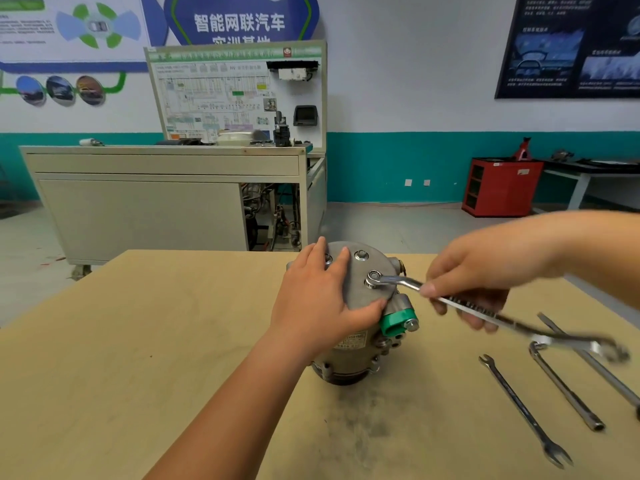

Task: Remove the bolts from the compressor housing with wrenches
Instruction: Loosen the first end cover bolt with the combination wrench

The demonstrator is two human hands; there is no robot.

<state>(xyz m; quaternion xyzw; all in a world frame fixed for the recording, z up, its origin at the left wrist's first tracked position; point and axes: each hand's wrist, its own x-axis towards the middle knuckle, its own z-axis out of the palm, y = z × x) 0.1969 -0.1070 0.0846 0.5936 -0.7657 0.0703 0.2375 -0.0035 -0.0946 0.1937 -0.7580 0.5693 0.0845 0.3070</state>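
Observation:
A grey metal compressor housing (360,296) stands upright on the wooden table (138,358), with a green fitting (396,322) on its right side. My left hand (318,299) lies flat on its top plate and side, fingers spread, steadying it. My right hand (467,282) holds a combination wrench (485,313) by its shaft. The wrench's ring end sits over a bolt (374,279) on the top plate. Another bolt (361,255) stands free further back, and a third shows between my left fingers (328,258).
To the right on the table lie an open-ended wrench (523,410), a socket-type wrench (564,393) and another long tool (595,365). Beyond the table stand a grey training bench (166,199) and a red cabinet (502,187).

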